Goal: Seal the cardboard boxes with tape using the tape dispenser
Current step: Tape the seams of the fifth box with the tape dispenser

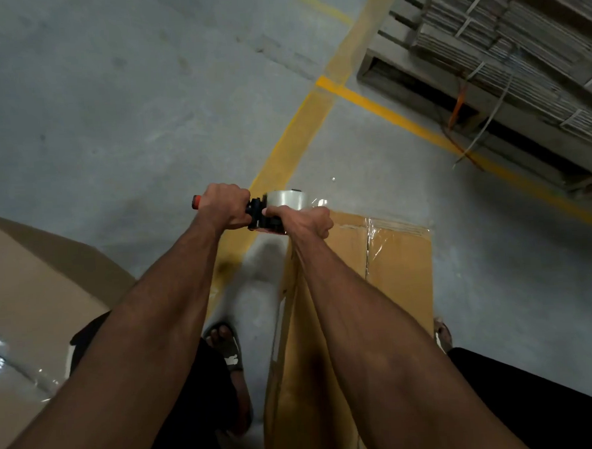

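At frame centre the left hand is curling round the orange handle of the tape dispenser, while the right hand is gripping its black frame beside the clear roll, right over the far edge of the brown cardboard box. A paler box is sitting at lower left. Grey floor is stretching open across the upper left, with a loaded pallet crowding the upper right.
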`<control>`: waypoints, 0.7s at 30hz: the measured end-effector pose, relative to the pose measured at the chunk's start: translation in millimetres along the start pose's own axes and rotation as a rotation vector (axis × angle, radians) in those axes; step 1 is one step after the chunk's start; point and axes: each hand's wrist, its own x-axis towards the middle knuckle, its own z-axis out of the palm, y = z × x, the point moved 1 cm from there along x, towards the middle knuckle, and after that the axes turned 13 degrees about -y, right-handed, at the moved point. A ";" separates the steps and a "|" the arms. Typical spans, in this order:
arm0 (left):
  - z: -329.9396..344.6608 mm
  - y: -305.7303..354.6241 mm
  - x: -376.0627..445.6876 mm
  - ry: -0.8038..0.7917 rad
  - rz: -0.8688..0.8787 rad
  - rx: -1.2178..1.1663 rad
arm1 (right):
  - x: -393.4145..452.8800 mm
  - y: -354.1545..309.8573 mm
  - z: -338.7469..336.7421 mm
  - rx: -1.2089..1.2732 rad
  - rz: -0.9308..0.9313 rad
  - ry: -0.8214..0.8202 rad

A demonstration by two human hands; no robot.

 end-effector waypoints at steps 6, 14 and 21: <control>26.7 -6.2 0.7 -0.039 -0.119 -0.004 | -2.7 14.6 20.5 -0.112 -0.086 0.012; 88.0 9.5 26.3 -0.151 -0.219 -0.526 | 13.2 58.5 2.0 -0.319 -0.361 -0.063; 192.6 47.9 59.9 -0.281 -0.349 -0.783 | 20.5 68.0 0.5 -0.521 -0.528 -0.090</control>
